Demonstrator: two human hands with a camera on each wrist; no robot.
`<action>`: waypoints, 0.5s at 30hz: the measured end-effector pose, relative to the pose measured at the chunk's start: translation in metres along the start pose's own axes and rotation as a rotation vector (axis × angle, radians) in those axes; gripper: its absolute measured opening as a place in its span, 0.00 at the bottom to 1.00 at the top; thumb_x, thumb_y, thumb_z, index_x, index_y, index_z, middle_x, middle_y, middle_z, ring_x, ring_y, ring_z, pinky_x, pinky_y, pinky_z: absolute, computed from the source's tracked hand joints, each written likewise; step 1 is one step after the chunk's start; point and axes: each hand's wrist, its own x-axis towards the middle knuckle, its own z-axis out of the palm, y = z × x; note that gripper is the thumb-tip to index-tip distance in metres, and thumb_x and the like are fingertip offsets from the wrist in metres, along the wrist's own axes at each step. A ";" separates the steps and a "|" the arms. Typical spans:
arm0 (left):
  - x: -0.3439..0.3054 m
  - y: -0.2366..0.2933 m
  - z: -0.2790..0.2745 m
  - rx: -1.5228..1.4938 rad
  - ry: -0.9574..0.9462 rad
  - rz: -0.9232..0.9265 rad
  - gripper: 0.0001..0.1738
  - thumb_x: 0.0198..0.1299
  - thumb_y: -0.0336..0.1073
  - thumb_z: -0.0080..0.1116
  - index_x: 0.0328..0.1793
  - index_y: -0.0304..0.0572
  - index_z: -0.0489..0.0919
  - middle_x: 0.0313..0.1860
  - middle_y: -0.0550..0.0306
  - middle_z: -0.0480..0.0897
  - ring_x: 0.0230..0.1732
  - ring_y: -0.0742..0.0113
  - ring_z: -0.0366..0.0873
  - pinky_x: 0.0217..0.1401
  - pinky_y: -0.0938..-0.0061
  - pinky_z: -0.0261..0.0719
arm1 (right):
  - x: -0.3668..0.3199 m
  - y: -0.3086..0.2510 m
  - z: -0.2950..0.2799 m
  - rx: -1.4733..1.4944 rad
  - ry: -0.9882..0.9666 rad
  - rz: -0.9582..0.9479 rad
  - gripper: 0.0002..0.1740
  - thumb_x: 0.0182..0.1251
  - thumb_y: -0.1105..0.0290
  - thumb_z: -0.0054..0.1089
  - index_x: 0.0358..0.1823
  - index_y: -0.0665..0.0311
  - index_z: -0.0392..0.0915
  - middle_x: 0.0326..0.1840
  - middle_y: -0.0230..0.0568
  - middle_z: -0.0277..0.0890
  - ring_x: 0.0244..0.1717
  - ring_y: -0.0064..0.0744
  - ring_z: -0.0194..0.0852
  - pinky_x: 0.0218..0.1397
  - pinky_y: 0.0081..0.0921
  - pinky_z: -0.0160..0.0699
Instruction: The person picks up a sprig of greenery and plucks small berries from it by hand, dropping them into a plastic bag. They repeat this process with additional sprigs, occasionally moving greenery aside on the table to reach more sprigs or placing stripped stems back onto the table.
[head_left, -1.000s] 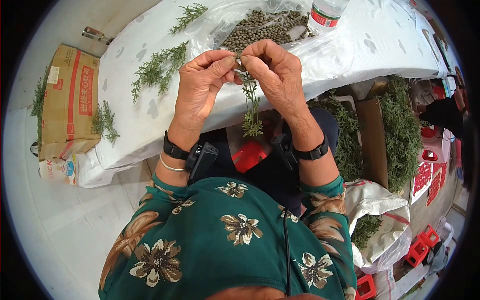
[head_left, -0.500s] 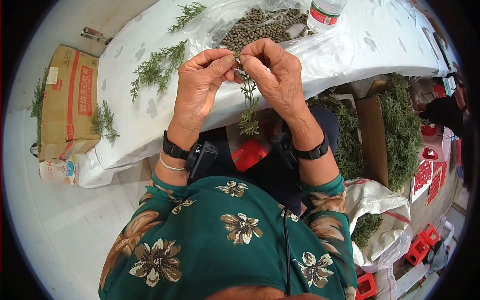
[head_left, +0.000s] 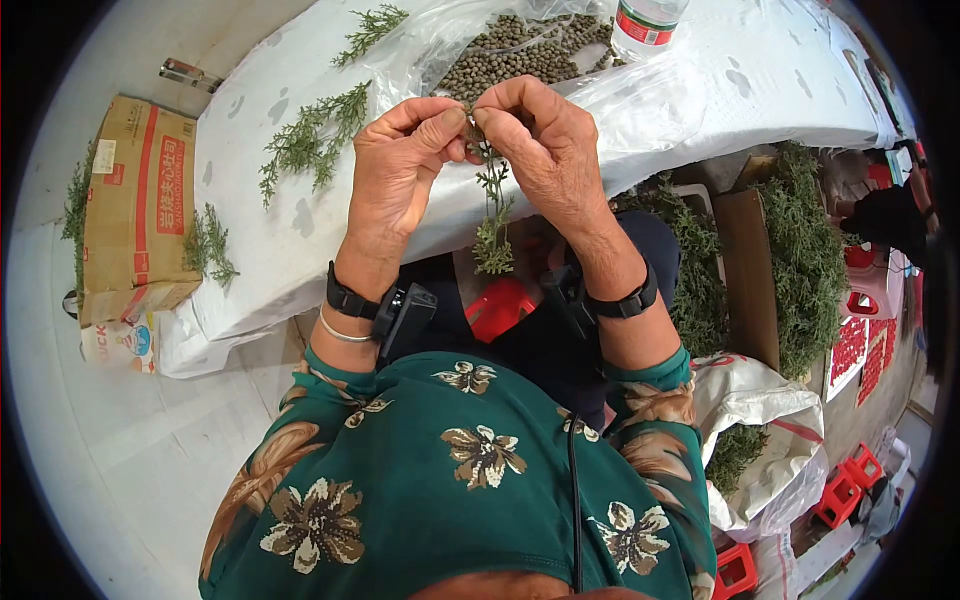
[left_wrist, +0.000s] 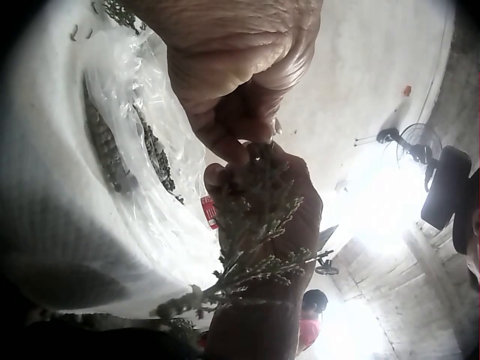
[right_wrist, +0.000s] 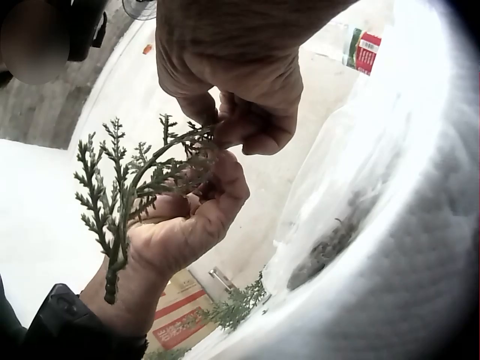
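Note:
A small green sprig [head_left: 493,225] hangs down between both hands, over the lap. My left hand [head_left: 402,160] pinches near its upper end with thumb and forefinger, and my right hand [head_left: 545,140] pinches right beside it, the fingertips nearly meeting. In the right wrist view the sprig [right_wrist: 120,202] curves away from the fingers, its thicker stem end pointing down. The left wrist view has the sprig [left_wrist: 255,255] in front of the right hand. What exactly lies between the fingertips is too small to tell. Beyond the hands, small round brownish pellets [head_left: 510,60] lie in clear plastic.
On the white-covered table [head_left: 240,260] lie loose sprigs [head_left: 315,135] at the left and a clear plastic container [head_left: 645,28] at the back. A cardboard box [head_left: 138,200] stands far left. Right of the legs are heaped greenery [head_left: 800,260], a white sack [head_left: 750,400] and red stools [head_left: 838,498].
Both hands have shifted very slightly left and keep their pinch. The hanging sprig has swung a little to the left.

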 end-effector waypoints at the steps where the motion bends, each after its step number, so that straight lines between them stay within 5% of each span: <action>1: 0.000 0.000 0.000 0.001 0.000 -0.001 0.06 0.55 0.25 0.58 0.39 0.30 0.79 0.27 0.54 0.79 0.25 0.70 0.75 0.32 0.69 0.80 | 0.000 0.001 0.001 0.002 0.008 -0.018 0.05 0.59 0.75 0.53 0.32 0.70 0.74 0.23 0.31 0.73 0.26 0.14 0.68 0.28 0.13 0.69; 12: -0.004 0.004 0.001 0.021 0.021 0.019 0.07 0.54 0.25 0.59 0.39 0.30 0.79 0.29 0.52 0.80 0.25 0.71 0.75 0.32 0.74 0.79 | -0.001 0.007 0.004 0.049 0.018 -0.077 0.04 0.58 0.75 0.54 0.31 0.70 0.74 0.22 0.35 0.75 0.23 0.17 0.71 0.26 0.15 0.71; 15: -0.004 0.004 0.001 0.033 0.016 0.033 0.07 0.54 0.24 0.59 0.39 0.30 0.79 0.29 0.52 0.80 0.25 0.71 0.75 0.32 0.75 0.78 | -0.003 0.001 0.002 0.025 -0.035 -0.010 0.05 0.62 0.74 0.54 0.34 0.70 0.74 0.27 0.30 0.73 0.29 0.14 0.69 0.32 0.14 0.70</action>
